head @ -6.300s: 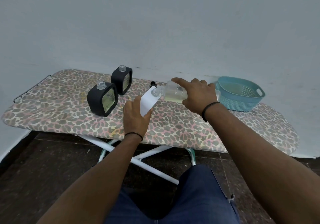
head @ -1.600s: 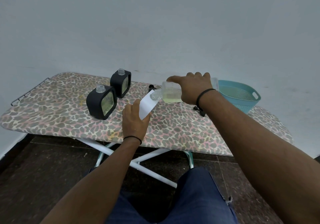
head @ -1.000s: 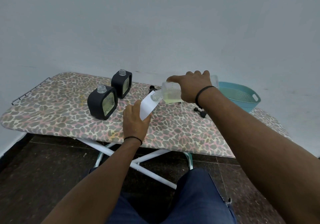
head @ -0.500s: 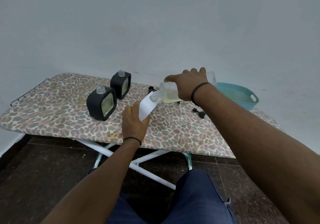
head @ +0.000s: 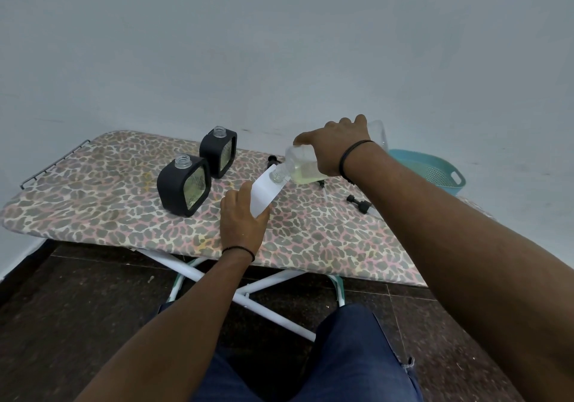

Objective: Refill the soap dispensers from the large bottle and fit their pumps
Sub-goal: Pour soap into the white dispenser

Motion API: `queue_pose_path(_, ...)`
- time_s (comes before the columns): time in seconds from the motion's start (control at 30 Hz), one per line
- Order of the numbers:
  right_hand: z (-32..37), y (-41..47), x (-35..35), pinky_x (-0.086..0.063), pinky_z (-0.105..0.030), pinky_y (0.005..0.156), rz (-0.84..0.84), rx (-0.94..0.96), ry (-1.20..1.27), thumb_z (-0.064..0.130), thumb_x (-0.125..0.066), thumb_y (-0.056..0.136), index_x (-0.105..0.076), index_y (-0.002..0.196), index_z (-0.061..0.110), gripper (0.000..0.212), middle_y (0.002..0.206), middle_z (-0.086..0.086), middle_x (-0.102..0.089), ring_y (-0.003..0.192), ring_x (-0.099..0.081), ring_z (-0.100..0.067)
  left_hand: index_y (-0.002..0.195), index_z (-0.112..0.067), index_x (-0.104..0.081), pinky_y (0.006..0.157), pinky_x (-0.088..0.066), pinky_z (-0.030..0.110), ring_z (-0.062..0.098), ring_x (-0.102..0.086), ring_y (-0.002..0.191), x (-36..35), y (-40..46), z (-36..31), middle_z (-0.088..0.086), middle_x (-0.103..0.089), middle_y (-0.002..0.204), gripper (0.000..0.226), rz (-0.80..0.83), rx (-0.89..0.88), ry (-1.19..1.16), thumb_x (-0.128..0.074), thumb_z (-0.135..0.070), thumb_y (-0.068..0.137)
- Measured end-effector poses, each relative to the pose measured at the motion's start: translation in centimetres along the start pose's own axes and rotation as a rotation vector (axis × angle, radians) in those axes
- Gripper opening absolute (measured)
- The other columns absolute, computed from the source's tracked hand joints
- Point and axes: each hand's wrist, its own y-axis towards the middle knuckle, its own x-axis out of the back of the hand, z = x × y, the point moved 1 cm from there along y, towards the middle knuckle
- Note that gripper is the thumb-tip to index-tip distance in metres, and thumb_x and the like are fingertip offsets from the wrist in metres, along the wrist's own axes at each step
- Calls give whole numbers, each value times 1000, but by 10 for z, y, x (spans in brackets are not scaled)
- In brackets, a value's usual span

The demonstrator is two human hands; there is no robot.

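My right hand [head: 330, 145] grips the large clear bottle [head: 299, 167] of pale yellow soap, tipped with its neck down to the left. The neck meets the top of a white dispenser [head: 264, 192] that my left hand [head: 243, 216] holds tilted on the board. Two black square dispensers [head: 184, 185] [head: 219, 151] stand open-necked at the left, without pumps. Black pumps lie loose on the board: one [head: 358, 204] right of my forearm, another [head: 273, 160] behind the bottle.
The work surface is a leopard-print ironing board [head: 108, 215] on white legs, against a pale wall. A teal plastic basket [head: 435, 171] sits at its far right end. My knees in blue jeans are below the near edge.
The bottle's rear end has risen a little, so it tips more steeply into the white dispenser. My left hand and the black dispensers have stayed put.
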Motion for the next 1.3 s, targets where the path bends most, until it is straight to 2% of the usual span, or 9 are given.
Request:
queue_pose_path(0.23,3,0,7,-27,-50,106,12,9,-44,17,-48,91,-37,142,54,64,123,-3,-55,114,-51,-30,131,-22,-39,76,-48,47,38,-52,96,1,0,-1,19,-54,106,70,9,4,4,-83,-21,77)
queue_pose_path(0.77,11,4,26,-28,-47,103,36,62,-171,20,-49,93,-38,142,54,61,118,-1,-57,113,-51,-28,131,-19,-43,75,-47,45,36,-50,93,-1,0,1,18,-52,104,67,3,1,3,-83,-22,77)
queue_pose_path(1.3,26,13,34,-26,-48,105,-15,112,-350,26,-55,94,-41,139,53,55,127,2,-58,116,-50,-28,132,-13,-50,76,-48,47,36,-51,95,-1,0,1,16,-52,105,63,12,35,4,-82,-24,78)
